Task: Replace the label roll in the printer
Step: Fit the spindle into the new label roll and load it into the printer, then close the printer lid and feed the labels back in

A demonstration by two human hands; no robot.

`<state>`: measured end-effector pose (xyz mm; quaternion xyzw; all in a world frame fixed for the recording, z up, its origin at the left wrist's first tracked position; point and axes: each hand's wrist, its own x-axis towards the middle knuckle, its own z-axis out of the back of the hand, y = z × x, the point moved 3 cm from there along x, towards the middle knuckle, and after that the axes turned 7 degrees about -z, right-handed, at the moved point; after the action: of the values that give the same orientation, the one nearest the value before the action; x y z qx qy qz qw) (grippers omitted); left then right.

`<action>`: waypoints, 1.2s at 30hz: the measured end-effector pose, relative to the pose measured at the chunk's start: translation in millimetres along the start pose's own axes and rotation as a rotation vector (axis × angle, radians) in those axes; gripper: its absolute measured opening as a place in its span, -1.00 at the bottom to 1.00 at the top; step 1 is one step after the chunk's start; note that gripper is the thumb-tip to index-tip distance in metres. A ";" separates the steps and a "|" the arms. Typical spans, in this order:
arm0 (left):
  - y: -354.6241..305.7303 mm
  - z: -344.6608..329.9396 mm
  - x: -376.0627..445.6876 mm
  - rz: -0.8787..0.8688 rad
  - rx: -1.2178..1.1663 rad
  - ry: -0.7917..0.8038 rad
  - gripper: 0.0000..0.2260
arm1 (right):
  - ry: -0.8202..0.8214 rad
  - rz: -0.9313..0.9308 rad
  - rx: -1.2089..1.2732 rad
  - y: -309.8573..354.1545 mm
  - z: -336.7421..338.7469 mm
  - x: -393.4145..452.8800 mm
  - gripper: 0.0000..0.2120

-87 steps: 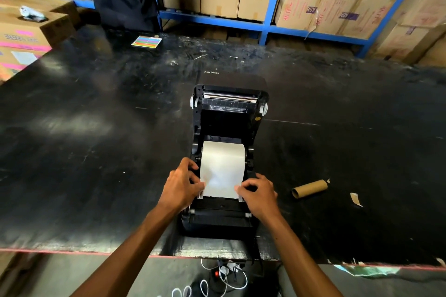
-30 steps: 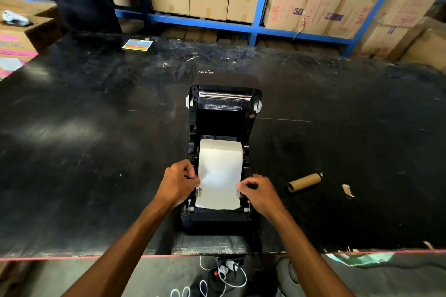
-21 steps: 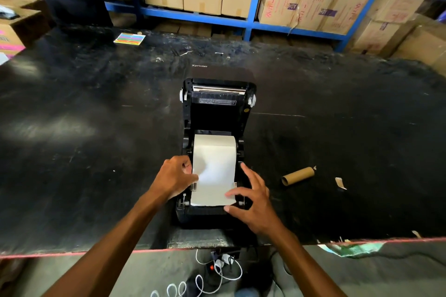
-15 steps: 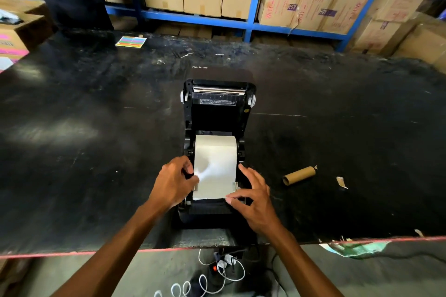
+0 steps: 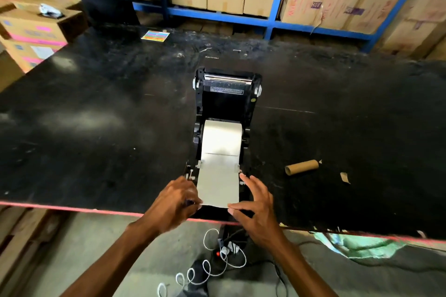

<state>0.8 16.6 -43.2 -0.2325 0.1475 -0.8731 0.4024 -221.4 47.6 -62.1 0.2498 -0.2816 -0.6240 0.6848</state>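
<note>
Label strip (image 5: 218,183) pulled further out; empty core (image 5: 301,167) lies right of printer (image 5: 226,103).

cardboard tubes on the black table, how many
1. The cardboard tube lies on its side on the table, right of the printer. None other shows, though the printer could hide one.

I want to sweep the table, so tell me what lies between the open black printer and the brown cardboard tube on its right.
Only bare black tabletop lies between the printer and the tube, as the head view shows.
</note>
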 end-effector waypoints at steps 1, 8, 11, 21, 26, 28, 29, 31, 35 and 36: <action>-2.1 -1.0 -3.9 0.001 0.001 -0.013 -0.87 | 0.001 0.006 -0.012 -0.3 -1.0 -3.7 -0.76; -16.6 -10.7 -33.7 0.144 -0.090 -0.013 -0.84 | 0.074 0.020 -0.033 3.9 1.1 -25.8 -0.64; -13.6 1.1 -29.4 0.431 -0.280 -0.237 -0.81 | 0.002 -0.010 0.069 20.8 27.9 3.2 -0.62; -9.6 14.3 1.2 0.909 -0.840 -0.284 -0.63 | -0.195 0.043 -0.279 109.0 118.7 199.4 -0.44; -1.0 10.0 -0.4 0.962 -0.855 -0.272 -0.62 | -0.310 0.016 -0.403 104.6 110.5 208.2 -0.48; 5.0 8.2 -0.5 0.982 -0.886 -0.300 -0.59 | -0.521 0.144 -0.310 106.5 110.4 180.0 -0.61; 7.0 8.5 0.0 0.991 -0.900 -0.326 -0.55 | -0.608 0.211 -0.250 103.6 111.0 162.9 -0.69; 11.8 7.5 1.5 1.004 -0.943 -0.384 -0.50 | -0.659 0.280 -0.109 91.2 106.3 131.9 -0.85; 14.7 8.3 5.4 1.050 -1.014 -0.476 -0.45 | -0.525 0.135 0.069 54.8 78.5 83.4 -0.49; 14.0 9.2 6.6 1.058 -1.026 -0.489 -0.43 | -0.485 0.101 0.061 47.6 71.3 73.2 -0.38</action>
<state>10.7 2.1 -39.7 -0.4746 0.5316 -0.3113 0.6287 -232.5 -20.0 27.4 0.0989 -0.4685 -0.6217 0.6198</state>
